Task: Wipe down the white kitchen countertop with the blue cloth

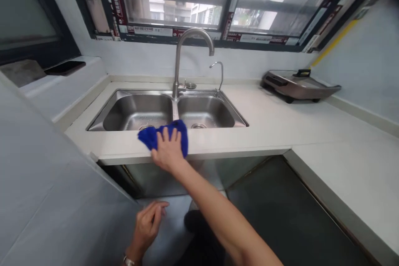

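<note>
My right hand [168, 148] presses a blue cleaning cloth [182, 131] onto the white countertop's front strip, fingers spread over the fabric. The cloth reaches the front rim of the steel double sink [175, 110], near the divider between the basins. Below the counter, my left hand [147, 222] hangs in the air with nothing in it, its fingers loosely bent and the index finger pointing right. A band shows at the left wrist.
A tall faucet [178, 60] and a small thin tap [222, 75] rise behind the sink. On the right of the countertop [268, 124] stands a lidded electric pan [296, 85]. A phone [65, 67] lies on the left ledge. A wall closes in at left.
</note>
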Demonstrator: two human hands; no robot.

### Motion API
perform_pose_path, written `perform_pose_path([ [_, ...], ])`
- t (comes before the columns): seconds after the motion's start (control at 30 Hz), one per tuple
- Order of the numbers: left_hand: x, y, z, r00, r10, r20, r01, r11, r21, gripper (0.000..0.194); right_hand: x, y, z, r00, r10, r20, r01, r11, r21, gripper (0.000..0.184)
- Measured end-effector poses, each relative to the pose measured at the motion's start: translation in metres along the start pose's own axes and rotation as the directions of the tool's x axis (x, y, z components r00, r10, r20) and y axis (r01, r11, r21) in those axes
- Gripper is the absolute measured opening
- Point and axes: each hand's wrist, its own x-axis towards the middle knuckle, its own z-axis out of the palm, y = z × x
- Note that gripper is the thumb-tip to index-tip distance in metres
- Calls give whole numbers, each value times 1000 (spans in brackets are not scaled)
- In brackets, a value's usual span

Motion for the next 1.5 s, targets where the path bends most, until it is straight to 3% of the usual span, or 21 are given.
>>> perform_pose_path([
  [0.13, -1, 4, 0, 990, 98, 101, -99, 995, 3, 32, 7, -31, 5, 956, -289, -54, 292, 955, 45, 66],
  [0.2, 1, 6, -1, 984, 131, 123, -132, 991, 3, 32, 3, -29, 5, 938, -338, -74, 341, 940, 32, 62],
  [0.3, 11, 12, -5, 980, 155, 125, -161, 986, 38, 33, -6, -6, 1, 933, -353, -75, 355, 935, 15, 63],
  [0.53, 56, 34, -3, 965, 263, 21, -264, 961, 86, 30, -39, 116, -21, 972, -230, -44, 231, 973, 10, 66],
  [0.77, 134, 57, 23, 943, 334, 3, -330, 931, 158, 35, -109, 260, -52, 998, 16, -57, -24, 990, -140, 65],
  [0.83, 155, 66, 37, 932, 361, 17, -359, 919, 160, 36, -132, 301, -62, 984, 166, -65, -176, 963, -204, 65],
  [0.93, 181, 81, 63, 904, 422, 67, -427, 893, 143, 38, -162, 351, -75, 906, 410, -103, -422, 863, -277, 69],
  [1.0, 196, 91, 82, 890, 437, 132, -455, 874, 170, 39, -178, 372, -82, 870, 475, -131, -493, 823, -283, 70],
  [1.13, 225, 110, 115, 886, 361, 292, -446, 836, 319, 40, -211, 387, -90, 857, 482, -182, -514, 820, -251, 62],
  [1.23, 245, 126, 135, 870, 268, 414, -441, 798, 410, 42, -254, 386, -96, 849, 489, -200, -526, 815, -241, 55],
  [1.37, 268, 148, 163, 814, 210, 542, -495, 738, 458, 48, -338, 379, -101, 851, 479, -215, -518, 833, -197, 51],
  [1.5, 292, 165, 192, 750, 228, 620, -557, 724, 407, 47, -437, 365, -101, 785, 584, -206, -616, 768, -172, 52],
])
